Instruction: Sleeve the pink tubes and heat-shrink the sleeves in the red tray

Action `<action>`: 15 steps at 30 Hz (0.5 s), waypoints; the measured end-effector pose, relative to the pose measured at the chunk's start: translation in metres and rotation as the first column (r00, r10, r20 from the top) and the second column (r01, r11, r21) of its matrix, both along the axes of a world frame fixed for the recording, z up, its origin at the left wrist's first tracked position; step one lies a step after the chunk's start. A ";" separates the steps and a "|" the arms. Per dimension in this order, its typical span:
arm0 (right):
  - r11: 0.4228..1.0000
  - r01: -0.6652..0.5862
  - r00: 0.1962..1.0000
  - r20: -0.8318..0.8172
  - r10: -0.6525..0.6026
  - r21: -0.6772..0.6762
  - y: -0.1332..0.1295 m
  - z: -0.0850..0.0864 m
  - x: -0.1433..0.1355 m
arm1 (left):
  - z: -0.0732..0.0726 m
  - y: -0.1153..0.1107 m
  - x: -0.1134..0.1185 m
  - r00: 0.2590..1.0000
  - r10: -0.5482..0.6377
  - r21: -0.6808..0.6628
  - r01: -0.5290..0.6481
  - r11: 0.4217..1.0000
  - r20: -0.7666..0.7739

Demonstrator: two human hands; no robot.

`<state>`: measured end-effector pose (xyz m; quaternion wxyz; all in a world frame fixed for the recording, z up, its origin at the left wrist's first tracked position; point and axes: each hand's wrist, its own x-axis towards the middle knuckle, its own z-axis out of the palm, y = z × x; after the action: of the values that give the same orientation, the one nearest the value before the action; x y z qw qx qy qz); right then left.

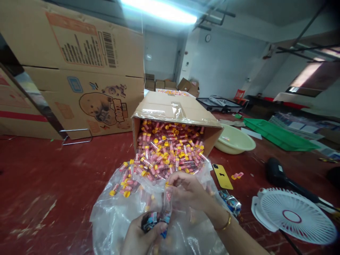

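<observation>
My left hand (140,236) is closed on a small shiny dark-blue printed packet (149,221), its thumb laid across the front. My right hand (192,193) pinches the yellow-capped top of a clear tube (168,200) with pink and white contents. The tube stands upright, its lower end meeting the packet; whether it is inside or behind it I cannot tell. Beyond both hands, an open cardboard box (170,106) lies on its side, full of similar capped tubes (164,148). Some tubes spill onto a clear plastic sheet (111,219) under my hands.
Right of the sheet lie a yellow phone (222,176), more shiny packets (230,202) and a white fan (294,214) beside a black-handled device (281,173). Farther off are a pale yellow basin (233,140) and green tray (278,134). Large printed cartons (79,78) stand at left.
</observation>
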<state>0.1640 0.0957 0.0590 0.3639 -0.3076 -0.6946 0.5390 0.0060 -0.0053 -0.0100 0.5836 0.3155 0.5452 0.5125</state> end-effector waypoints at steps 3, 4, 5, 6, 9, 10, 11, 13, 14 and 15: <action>0.986 0.041 0.996 -0.076 -0.054 -0.161 -0.005 -0.015 0.001 | 0.004 0.000 0.005 0.995 -0.038 -0.087 0.046 0.995 0.096; 0.984 0.037 0.995 -0.084 -0.053 -0.176 -0.009 -0.020 0.002 | 0.006 0.001 0.007 0.989 -0.034 -0.109 0.050 0.993 0.141; 0.985 0.019 0.995 -0.093 -0.036 -0.173 -0.014 -0.025 0.003 | 0.008 0.001 0.010 0.983 -0.019 -0.129 0.043 0.991 0.184; 0.987 -0.011 0.995 -0.098 -0.005 -0.159 -0.021 -0.030 0.004 | 0.011 0.002 0.013 0.974 0.000 -0.144 0.034 0.989 0.229; 0.975 -0.128 0.989 -0.097 0.111 -0.181 -0.045 -0.043 0.006 | 0.019 0.006 0.023 0.943 0.046 -0.183 0.016 0.983 0.330; 0.969 -0.134 0.989 -0.096 0.117 -0.209 -0.052 -0.046 0.006 | 0.021 0.007 0.026 0.937 0.051 -0.191 0.017 0.982 0.345; 0.966 -0.113 0.991 -0.093 0.093 -0.232 -0.058 -0.050 0.005 | 0.023 0.008 0.028 0.931 0.049 -0.186 0.021 0.982 0.361; 0.974 -0.022 0.995 -0.098 0.000 -0.228 -0.066 -0.054 0.001 | 0.024 0.009 0.032 0.921 0.049 -0.160 0.014 0.987 0.385; 0.977 0.022 0.993 -0.109 -0.046 -0.211 -0.068 -0.055 0.000 | 0.024 0.010 0.034 0.917 0.053 -0.146 0.006 0.989 0.395; 0.979 0.045 0.990 -0.122 -0.070 -0.200 -0.069 -0.056 -0.002 | 0.023 0.009 0.035 0.915 0.053 -0.133 0.001 0.991 0.400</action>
<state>0.1623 0.0269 0.0031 0.3910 -0.3267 -0.6039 0.6129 0.0406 0.0040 0.0134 0.6957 0.1571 0.4500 0.5374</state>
